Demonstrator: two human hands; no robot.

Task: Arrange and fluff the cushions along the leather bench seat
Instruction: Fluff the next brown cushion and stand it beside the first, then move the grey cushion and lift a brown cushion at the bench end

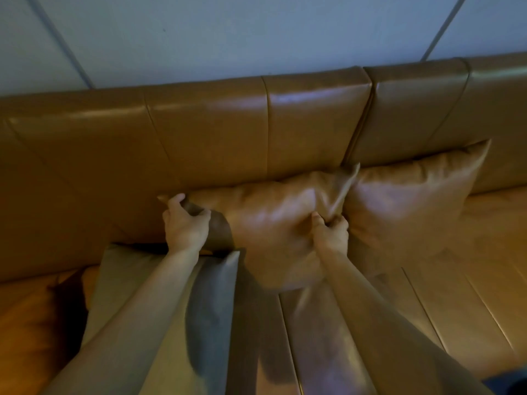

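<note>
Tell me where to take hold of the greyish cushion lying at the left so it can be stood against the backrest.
Grip the greyish cushion by its two far corners, coming from the front over its top face. It lies flat on the seat, its pointed right corner free beside the middle cushion, which both hands, left and right, now hold.

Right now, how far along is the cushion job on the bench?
Done, by the look of it: the right cushion stands plump against the backrest. In hand: the middle cushion, creased, gripped by the left hand at its left corner and the right hand at its right edge. Left: the grey-green cushion under the left arm, untouched, and an orange one at far left.
</note>
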